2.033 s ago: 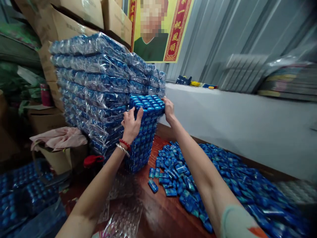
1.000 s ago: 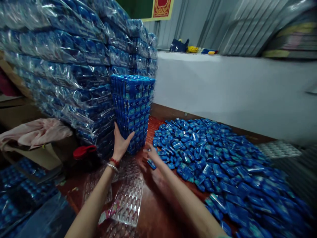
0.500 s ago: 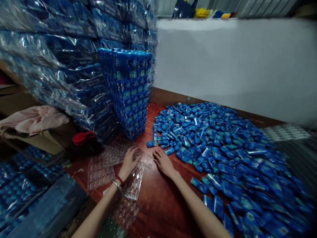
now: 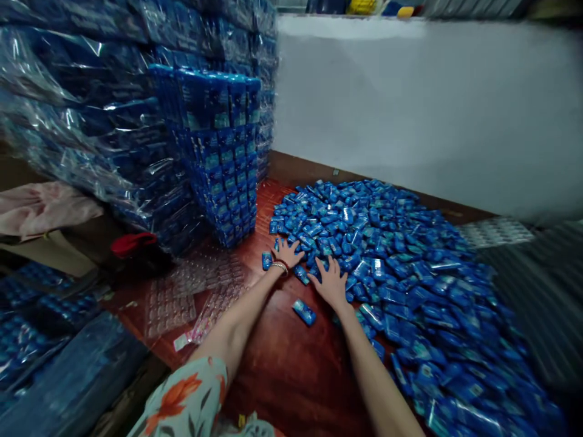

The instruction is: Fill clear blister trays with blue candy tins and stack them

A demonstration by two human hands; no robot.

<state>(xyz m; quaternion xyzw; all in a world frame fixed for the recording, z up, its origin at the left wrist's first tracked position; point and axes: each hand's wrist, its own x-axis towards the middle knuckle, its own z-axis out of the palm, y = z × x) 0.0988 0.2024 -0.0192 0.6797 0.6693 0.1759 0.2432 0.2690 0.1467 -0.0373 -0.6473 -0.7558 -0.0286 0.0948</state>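
A wide heap of small blue packets (image 4: 387, 255) covers the right part of the red-brown table (image 4: 291, 370). At the heap's near left edge, my left hand (image 4: 288, 254) lies over several packets with its fingers spread. My right hand (image 4: 331, 282), also with fingers apart, reaches onto the packets just to its right. Neither hand is closed round anything. One loose blue packet (image 4: 304, 312) lies alone on the table below my hands. Another blue packet (image 4: 266, 261) sits just left of my left wrist.
A tall stack of blue packs (image 4: 228, 176) stands at the back left, before plastic-wrapped bales (image 4: 91, 121). Clear moulded trays (image 4: 170, 306) lie on the table's left side. A red object (image 4: 133, 244) and a pink cloth (image 4: 45, 209) are further left. A white wall (image 4: 410, 115) rises behind.
Both hands have moved forward and right onto the packets, the left one away from the clear trays. One packet now lies apart on the table. The view has shifted slightly.
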